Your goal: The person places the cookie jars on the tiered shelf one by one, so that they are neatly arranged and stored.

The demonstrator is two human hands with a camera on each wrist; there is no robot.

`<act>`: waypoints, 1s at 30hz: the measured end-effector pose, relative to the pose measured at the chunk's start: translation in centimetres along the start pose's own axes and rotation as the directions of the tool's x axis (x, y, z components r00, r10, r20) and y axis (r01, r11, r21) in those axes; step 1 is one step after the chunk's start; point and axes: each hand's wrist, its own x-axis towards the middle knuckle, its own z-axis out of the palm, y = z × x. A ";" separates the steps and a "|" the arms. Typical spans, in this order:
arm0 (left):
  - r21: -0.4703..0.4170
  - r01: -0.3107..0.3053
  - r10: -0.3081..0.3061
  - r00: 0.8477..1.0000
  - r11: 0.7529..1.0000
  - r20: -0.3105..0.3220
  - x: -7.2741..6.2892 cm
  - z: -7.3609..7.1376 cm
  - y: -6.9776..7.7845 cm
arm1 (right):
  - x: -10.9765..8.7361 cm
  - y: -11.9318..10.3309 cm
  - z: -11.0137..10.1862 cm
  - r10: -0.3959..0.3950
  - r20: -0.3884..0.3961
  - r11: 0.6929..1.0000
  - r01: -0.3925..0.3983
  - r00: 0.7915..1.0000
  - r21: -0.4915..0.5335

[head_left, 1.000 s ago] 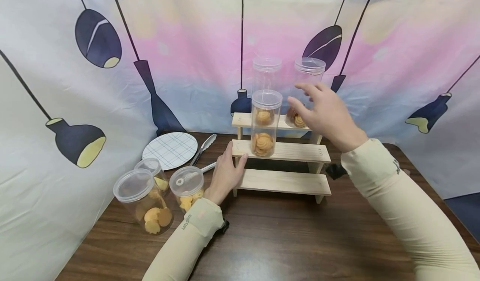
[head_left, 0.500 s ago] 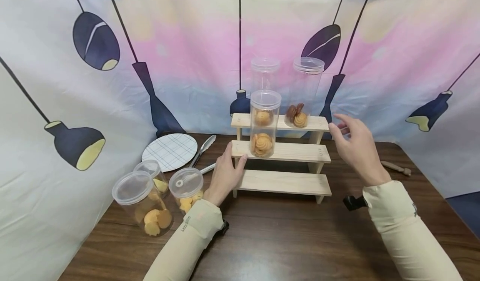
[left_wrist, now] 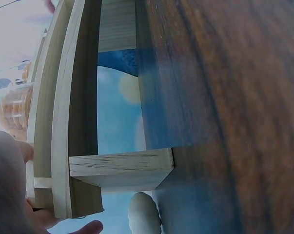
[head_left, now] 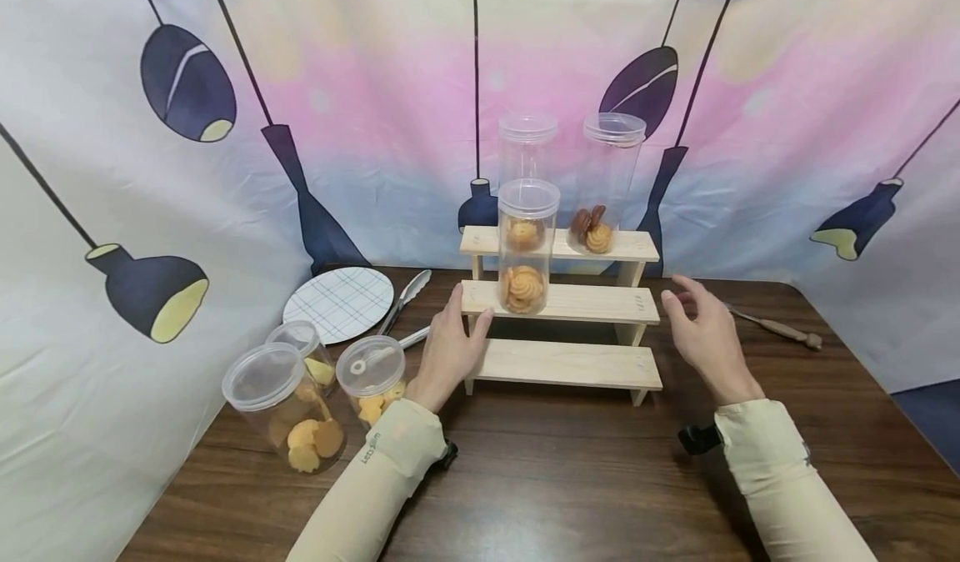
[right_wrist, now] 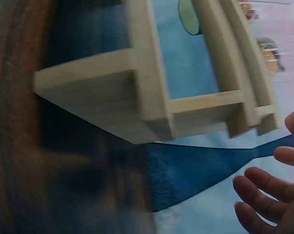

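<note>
A three-step wooden stand (head_left: 562,363) is on the dark wooden table. My left hand (head_left: 450,349) holds its left end by the middle step; in the left wrist view the thumb and fingers (left_wrist: 44,218) lie about the step's end. Off the stand's right end, my right hand (head_left: 707,337) hovers with loosely bent fingers and nothing in them. One clear lidded jar (head_left: 528,245) with swirled cookies stands on the middle step. Behind it on the top step is another cookie jar (head_left: 527,141), partly hidden. A third jar (head_left: 609,170), with brown and golden cookies, stands right of that.
At the left are a large cookie jar (head_left: 281,412), a smaller jar (head_left: 318,370) and a jar of yellow pieces (head_left: 371,378). Behind them lie a round checked plate (head_left: 339,303), metal tongs (head_left: 405,299) and a white handle (head_left: 415,337). A wooden-handled tool (head_left: 787,331) lies far right.
My right hand has come away from the top-right jar, moving down and right to beside the stand. The left hand stays on the stand's left end.
</note>
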 end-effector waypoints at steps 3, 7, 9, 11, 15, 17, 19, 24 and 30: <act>0.006 0.005 -0.005 1.000 1.000 0.000 0.0 0.0 -0.1 | 0.1 0.3 0.9 0.017 0.023 1.000 -0.018 1.000 0.012; 0.011 0.010 -0.010 1.000 1.000 0.001 0.0 0.1 -0.1 | 0.2 0.7 1.9 0.019 0.028 1.000 -0.019 0.999 0.024; 0.009 0.007 -0.007 1.000 1.000 -0.002 0.0 0.1 -0.2 | 0.3 0.9 2.2 0.010 0.028 1.000 -0.011 1.000 0.029; 0.007 0.006 -0.006 1.000 1.000 -0.002 0.0 0.1 -0.2 | 0.4 1.1 2.5 0.002 0.026 0.999 -0.003 1.000 0.032; 0.013 0.008 -0.008 1.000 1.000 0.000 -0.1 0.1 -0.2 | 0.5 1.3 3.0 -0.012 0.027 0.999 0.011 1.000 0.033; 0.011 0.008 -0.008 1.000 1.000 0.000 -0.1 0.1 -0.2 | 0.4 1.4 3.2 -0.015 0.032 0.999 0.014 0.999 0.035; 0.009 0.006 -0.006 1.000 1.000 -0.001 -0.1 0.1 -0.2 | 0.4 1.4 3.3 -0.019 0.034 0.999 0.018 0.999 0.035; 0.009 0.004 -0.004 1.000 1.000 -0.002 -0.1 0.2 -0.1 | 0.3 1.6 3.5 -0.007 0.029 1.000 0.006 1.000 0.028; 0.011 0.005 -0.005 1.000 1.000 -0.004 0.0 0.1 0.1 | 0.4 1.6 3.6 0.016 0.024 1.000 -0.017 1.000 0.023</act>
